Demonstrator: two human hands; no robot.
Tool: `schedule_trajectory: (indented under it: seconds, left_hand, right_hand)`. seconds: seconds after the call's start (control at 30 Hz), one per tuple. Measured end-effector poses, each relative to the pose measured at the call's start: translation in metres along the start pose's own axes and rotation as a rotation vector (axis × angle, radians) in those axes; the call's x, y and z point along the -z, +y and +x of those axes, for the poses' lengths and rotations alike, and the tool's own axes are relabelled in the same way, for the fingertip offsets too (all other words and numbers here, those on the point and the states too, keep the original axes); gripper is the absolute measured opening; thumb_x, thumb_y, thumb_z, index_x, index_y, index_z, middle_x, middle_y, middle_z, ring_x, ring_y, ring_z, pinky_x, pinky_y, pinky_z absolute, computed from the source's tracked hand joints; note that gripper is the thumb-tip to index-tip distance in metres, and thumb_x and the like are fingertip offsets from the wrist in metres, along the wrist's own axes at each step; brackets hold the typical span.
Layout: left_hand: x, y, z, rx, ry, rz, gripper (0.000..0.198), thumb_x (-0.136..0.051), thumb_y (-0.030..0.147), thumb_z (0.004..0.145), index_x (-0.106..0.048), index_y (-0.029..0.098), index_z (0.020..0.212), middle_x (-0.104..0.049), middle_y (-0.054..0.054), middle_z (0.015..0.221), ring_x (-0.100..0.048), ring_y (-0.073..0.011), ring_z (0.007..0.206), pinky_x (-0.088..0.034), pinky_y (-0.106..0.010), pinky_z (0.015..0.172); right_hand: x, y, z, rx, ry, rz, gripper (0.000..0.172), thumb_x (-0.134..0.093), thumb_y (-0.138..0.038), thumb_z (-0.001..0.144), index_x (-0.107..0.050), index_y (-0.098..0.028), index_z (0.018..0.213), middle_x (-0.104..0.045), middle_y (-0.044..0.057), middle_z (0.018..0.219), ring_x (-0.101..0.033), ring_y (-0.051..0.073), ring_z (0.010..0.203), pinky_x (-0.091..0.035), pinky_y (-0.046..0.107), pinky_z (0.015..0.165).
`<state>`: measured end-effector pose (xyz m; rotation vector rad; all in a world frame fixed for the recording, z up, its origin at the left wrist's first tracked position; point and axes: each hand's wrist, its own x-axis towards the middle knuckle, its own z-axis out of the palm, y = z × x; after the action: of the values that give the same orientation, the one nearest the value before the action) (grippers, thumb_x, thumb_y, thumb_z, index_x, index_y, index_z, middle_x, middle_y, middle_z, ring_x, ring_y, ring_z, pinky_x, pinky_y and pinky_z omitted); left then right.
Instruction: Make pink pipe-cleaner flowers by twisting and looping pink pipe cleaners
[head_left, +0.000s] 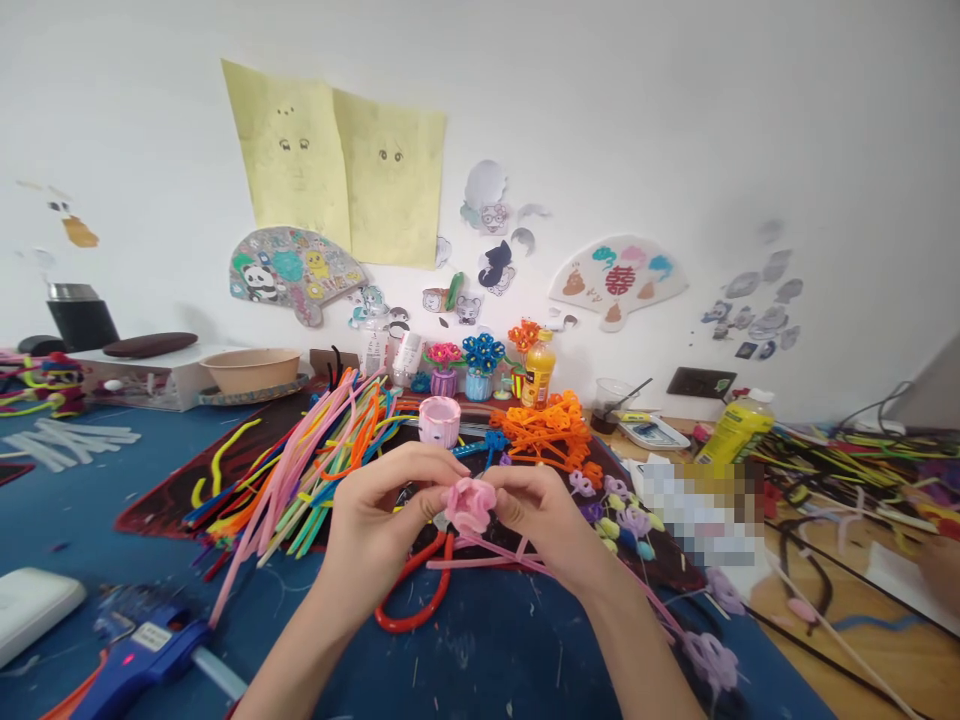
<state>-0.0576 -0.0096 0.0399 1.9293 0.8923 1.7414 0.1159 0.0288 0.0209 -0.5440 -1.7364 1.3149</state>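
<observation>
A blue glue gun [142, 655] lay well to the left of the hands, with a heap of coloured pipe cleaners [315, 450] just beyond the left hand [386, 525]. That hand and the right hand [551, 520] pinched a pink flower [470, 505] between their fingertips, both closed on it, above red handles [409, 605]. Orange flowers [544, 430] sat beyond the right hand; a yellow bottle [739, 428] stood farther right.

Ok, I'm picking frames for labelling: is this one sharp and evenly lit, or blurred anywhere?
Head view: soft even light, no glare; pink flower between left hand and right hand is fairly sharp; glue gun blurs at the edge; a pixelated patch sits right of them; wide lens bends edges.
</observation>
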Motion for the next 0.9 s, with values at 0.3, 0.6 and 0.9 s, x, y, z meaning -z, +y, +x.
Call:
schedule_trajectory:
  seconds: [0.3,0.6,0.9]
  left_hand:
    - [0.012,0.001,0.003,-0.064,-0.011,0.445,0.009,-0.060,0.025,0.086,-0.067,0.021,0.088,-0.070,-0.003,0.092,-0.063,-0.0184,0.088,-0.049,-0.029,0.075]
    - [0.001,-0.010,0.003,-0.128,-0.083,0.711,0.007,-0.061,0.025,0.084,-0.064,0.020,0.080,-0.068,-0.005,0.090,-0.058,-0.0218,0.086,-0.043,-0.036,0.077]
    - [0.002,-0.011,0.004,0.107,-0.182,0.455,0.016,-0.057,0.027,0.085,-0.065,0.018,0.074,-0.067,-0.004,0.079,-0.061,-0.0163,0.071,-0.047,-0.027,0.065]
  right_hand:
    - [-0.003,0.007,0.002,0.246,0.342,-0.516,0.017,-0.064,-0.031,0.085,-0.070,-0.018,0.076,-0.068,0.003,0.070,-0.059,0.015,0.062,-0.044,0.027,0.058]
    - [-0.009,0.014,0.001,0.520,0.354,-1.042,0.021,-0.051,-0.023,0.094,-0.069,-0.019,0.086,-0.071,0.007,0.077,-0.061,0.019,0.069,-0.042,0.031,0.068]
    - [-0.009,0.020,0.004,0.219,0.246,-0.789,0.018,-0.054,-0.030,0.092,-0.070,-0.023,0.088,-0.071,0.003,0.082,-0.063,0.016,0.067,-0.041,0.026,0.061]
